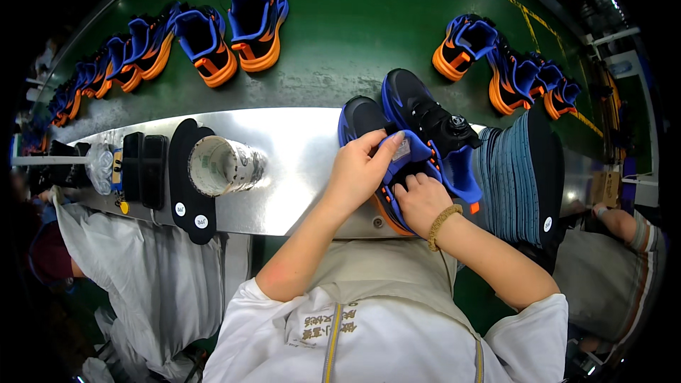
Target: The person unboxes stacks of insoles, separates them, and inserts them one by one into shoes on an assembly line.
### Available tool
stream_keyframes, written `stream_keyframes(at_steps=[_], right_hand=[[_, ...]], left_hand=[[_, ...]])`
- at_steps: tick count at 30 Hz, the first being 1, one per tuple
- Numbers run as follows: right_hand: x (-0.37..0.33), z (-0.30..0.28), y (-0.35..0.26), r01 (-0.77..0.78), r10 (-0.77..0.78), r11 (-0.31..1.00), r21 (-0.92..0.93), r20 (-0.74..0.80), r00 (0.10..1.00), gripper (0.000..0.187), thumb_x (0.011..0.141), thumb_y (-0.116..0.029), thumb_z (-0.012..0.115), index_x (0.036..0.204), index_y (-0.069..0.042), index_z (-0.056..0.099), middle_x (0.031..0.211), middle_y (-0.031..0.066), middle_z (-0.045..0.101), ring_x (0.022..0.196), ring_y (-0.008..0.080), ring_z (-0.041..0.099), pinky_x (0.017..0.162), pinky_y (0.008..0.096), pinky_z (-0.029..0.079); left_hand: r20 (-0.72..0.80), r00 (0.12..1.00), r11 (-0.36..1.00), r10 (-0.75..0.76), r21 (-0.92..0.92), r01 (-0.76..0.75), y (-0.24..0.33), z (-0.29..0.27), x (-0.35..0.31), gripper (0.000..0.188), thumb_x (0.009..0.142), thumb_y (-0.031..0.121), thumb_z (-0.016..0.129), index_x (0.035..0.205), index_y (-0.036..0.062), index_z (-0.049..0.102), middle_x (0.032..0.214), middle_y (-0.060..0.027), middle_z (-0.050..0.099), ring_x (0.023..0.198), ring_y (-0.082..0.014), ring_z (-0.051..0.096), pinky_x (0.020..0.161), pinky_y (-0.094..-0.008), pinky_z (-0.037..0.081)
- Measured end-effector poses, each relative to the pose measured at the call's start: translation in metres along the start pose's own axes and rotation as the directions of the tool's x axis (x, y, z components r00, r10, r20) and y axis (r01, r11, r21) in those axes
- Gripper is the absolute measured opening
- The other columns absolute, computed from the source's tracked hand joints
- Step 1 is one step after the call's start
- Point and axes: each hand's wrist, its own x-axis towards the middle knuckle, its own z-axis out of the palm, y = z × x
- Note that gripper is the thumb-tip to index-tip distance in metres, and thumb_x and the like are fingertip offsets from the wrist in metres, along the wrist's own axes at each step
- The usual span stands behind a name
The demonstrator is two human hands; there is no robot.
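Note:
Two black-and-blue sneakers with orange trim lie side by side on the metal worktop before me. My left hand [363, 170] pinches the blue tongue of the nearer left sneaker [362, 115] between thumb and fingers. Into that sneaker's opening reaches my right hand [423, 202], its fingers curled and the fingertips hidden inside; whatever they hold cannot be made out. The other sneaker [415, 103], with a round dial on its lacing, rests against its right side, untouched. Close to my right forearm stands a row of blue insoles [507, 177] with black tops.
Left on the metal worktop [284, 198] are two black insoles [183, 195], a white patterned cylinder [227, 164] and a dark phone-like slab [153, 170]. More sneakers [259, 25] line the green surface [355, 21] beyond. Another person's arm [617, 225] shows at right.

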Motion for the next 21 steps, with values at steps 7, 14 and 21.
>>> stream_keyframes(at_steps=[7, 14, 21], right_hand=[[0.005, -0.016, -0.002, 0.135, -0.035, 0.959, -0.250, 0.370, 0.928, 0.027, 0.084, -0.021, 0.042, 0.100, -0.011, 0.062, 0.100, 0.0090, 0.054, 0.097, 0.0244, 0.046, 0.080, 0.0311, 0.037], [0.020, -0.019, 0.011, 0.422, -0.241, 0.886, -0.189, 0.591, 0.770, 0.028, 0.083, -0.019, 0.043, 0.101, -0.006, 0.060, 0.090, 0.0046, 0.059, 0.092, 0.0191, 0.050, 0.083, 0.0322, 0.035], [-0.020, -0.048, 0.008, 0.200, -0.265, 0.964, 0.176, 0.544, 0.796, 0.050, 0.081, -0.029, 0.041, 0.111, 0.010, 0.050, 0.093, 0.0183, 0.063, 0.101, 0.0262, 0.055, 0.107, 0.0407, 0.013]], left_hand=[[0.044, 0.999, 1.000, -0.011, 0.027, 0.009, 0.001, -0.003, 0.004, 0.033, 0.085, 0.028, 0.057, 0.070, -0.0011, 0.052, 0.053, -0.0045, 0.044, 0.052, -0.0087, 0.037, 0.047, -0.0275, 0.033], [-0.169, 0.974, 0.988, 0.148, 0.059, -0.140, -0.002, 0.009, 0.002, 0.021, 0.084, 0.014, 0.057, 0.100, 0.0013, 0.050, 0.093, -0.0156, 0.043, 0.067, -0.0207, 0.052, 0.057, -0.0294, 0.044], [0.070, 0.902, 0.820, 0.427, 0.390, -0.418, -0.007, 0.006, -0.003, 0.032, 0.074, 0.003, 0.061, 0.105, 0.0045, 0.050, 0.106, -0.0201, 0.038, 0.066, -0.0295, 0.053, 0.063, -0.0342, 0.047]])
